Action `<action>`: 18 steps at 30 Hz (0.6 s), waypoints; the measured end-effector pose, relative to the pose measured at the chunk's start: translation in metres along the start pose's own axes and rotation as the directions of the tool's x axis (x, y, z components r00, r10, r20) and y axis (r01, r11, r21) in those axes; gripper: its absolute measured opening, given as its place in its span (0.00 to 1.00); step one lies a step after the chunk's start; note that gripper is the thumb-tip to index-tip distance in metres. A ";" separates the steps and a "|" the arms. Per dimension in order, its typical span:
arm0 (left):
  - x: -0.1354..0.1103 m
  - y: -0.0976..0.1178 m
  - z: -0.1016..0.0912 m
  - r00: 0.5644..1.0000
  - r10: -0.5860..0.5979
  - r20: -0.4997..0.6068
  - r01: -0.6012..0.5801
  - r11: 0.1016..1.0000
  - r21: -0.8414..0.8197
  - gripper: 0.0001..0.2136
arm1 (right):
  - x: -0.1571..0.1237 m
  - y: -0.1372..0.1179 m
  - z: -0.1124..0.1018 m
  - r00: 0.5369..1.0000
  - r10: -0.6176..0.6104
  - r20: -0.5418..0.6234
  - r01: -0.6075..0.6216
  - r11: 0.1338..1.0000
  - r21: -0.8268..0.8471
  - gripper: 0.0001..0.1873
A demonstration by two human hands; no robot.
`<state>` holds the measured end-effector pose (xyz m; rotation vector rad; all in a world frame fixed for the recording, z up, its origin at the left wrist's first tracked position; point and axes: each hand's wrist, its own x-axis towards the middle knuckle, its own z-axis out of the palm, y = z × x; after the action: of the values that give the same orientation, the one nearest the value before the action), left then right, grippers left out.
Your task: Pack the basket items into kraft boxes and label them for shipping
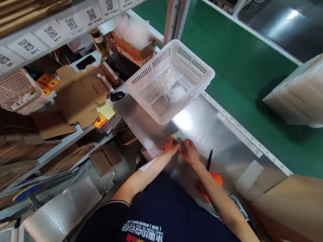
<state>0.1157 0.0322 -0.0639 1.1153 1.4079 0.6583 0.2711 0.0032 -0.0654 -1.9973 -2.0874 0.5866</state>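
Note:
Close together over the metal table (227, 143), my left hand (171, 147) and my right hand (189, 152) meet at a small flat, pale greenish piece (178, 136). Fingers of both hands are closed around it, and they hide most of it, so its kind does not show. A sheet of bubble wrap (153, 151) lies beside my left wrist at the table's near edge. Just beyond the hands stands a white plastic basket (160, 115) with a few small clear packets at its bottom. A black pen-like tool (209, 159) and an orange item (216, 178) are by my right forearm.
Left of the basket are a black mouse (117, 96), a keyboard (122, 65) and an unfolded cardboard box (81, 94). A shelf rail with code labels (91, 14) crosses above. A large carton (312, 208) stands at right, and a bubble wrap roll (63, 215) at left.

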 end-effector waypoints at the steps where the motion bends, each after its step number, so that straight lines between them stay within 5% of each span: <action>1: -0.002 0.002 -0.006 0.999 0.015 0.044 -0.017 0.999 0.049 0.15 | 0.004 0.008 -0.006 1.000 0.004 -0.012 -0.004 1.000 -0.015 0.20; 4: -0.016 0.002 -0.028 0.973 0.089 0.214 -0.124 0.980 0.157 0.21 | 0.021 0.036 -0.031 0.998 0.020 -0.053 -0.024 0.997 -0.079 0.19; 6: -0.029 -0.002 -0.042 0.917 0.147 0.370 -0.266 0.917 0.296 0.24 | 0.033 0.056 -0.047 0.994 0.051 -0.092 -0.060 0.992 -0.108 0.18; 10: -0.049 -0.017 -0.069 0.766 0.132 0.629 -0.584 0.553 0.594 0.27 | 0.045 0.075 -0.065 0.978 0.127 -0.168 -0.147 0.982 -0.116 0.18; 12: -0.053 -0.022 -0.078 0.735 0.103 0.670 -0.629 0.473 0.618 0.28 | 0.041 0.070 -0.061 0.968 0.149 -0.202 -0.175 0.978 -0.118 0.18; 18: -0.051 -0.029 -0.085 0.715 0.095 0.693 -0.659 0.424 0.621 0.32 | 0.005 0.022 -0.018 0.959 0.156 -0.238 -0.189 0.974 -0.123 0.20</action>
<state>0.0207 -0.0068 -0.0524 2.2945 0.8569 -0.1804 0.2983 0.0109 -0.0584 -2.2247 -1.8807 0.2229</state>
